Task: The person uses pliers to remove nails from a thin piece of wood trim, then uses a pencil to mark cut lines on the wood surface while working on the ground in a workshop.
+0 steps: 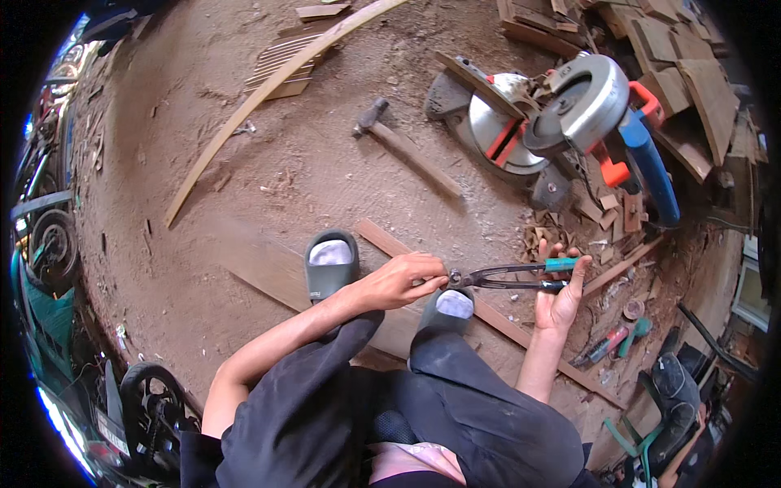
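A pair of pincers [560, 265] with one teal and one black grip lies across my right hand [560, 302]. Its handles rest between the thumb and the loosely raised fingers, held fairly far apart. My left hand [407, 278] is closed in a pinch right at the pincers' jaws, over my right foot. Whatever sits between those fingertips is too small to make out. Below the pincers, a narrow wooden strip [504, 320] runs slantwise on the ground past my right sandal [450, 311]. My left sandal [332, 268] is beside a wider board [268, 272].
Ahead on the dirt floor lies a hammer [411, 154]. A mitre saw [586, 102] stands at the far right, backed by piled wooden boards [704, 102] with offcuts [553, 228] nearer. A long curved-looking strip [264, 93] lies far left. Motorcycles [150, 407] line the left side.
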Demonstrator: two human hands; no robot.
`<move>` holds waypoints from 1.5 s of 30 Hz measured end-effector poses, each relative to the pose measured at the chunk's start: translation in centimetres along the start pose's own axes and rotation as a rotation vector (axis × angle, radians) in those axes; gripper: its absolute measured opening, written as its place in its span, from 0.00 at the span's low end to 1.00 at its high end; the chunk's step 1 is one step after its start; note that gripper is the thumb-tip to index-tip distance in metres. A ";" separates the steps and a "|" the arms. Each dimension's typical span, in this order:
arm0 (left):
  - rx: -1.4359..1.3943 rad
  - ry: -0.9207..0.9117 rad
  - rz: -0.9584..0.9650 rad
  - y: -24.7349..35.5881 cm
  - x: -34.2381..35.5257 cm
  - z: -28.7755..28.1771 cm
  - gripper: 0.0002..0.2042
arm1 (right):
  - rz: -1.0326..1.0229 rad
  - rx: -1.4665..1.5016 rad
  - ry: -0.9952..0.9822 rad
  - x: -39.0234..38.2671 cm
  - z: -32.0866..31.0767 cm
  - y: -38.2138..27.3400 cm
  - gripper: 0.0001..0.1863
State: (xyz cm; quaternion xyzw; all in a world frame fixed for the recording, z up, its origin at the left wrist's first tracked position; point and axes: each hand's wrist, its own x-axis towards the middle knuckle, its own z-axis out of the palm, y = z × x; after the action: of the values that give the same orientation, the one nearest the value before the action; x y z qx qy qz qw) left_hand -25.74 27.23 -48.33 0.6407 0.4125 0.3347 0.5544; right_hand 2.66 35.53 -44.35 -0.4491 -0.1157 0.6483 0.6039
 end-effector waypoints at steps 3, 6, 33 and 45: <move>-0.004 0.041 0.012 -0.8 -0.5 -0.1 0.09 | 0.070 -0.022 -0.009 0.1 -0.3 0.8 0.21; -0.090 0.061 0.006 -1.3 -1.1 -0.2 0.10 | 0.119 -0.051 -0.005 -0.5 0.6 1.4 0.28; 0.999 1.085 -0.809 -11.0 -23.9 -22.8 0.31 | -0.249 -0.687 -0.090 -1.1 0.5 2.9 0.30; 0.763 -0.174 -0.070 -6.7 -1.0 -3.1 0.17 | -0.354 -0.560 0.157 -2.0 -1.2 -0.2 0.33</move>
State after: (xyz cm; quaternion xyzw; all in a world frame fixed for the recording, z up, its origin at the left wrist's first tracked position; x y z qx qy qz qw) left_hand -29.93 28.00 -54.40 0.8122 0.4803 0.0828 0.3206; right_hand 3.39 33.31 -43.96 -0.6188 -0.3185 0.4401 0.5674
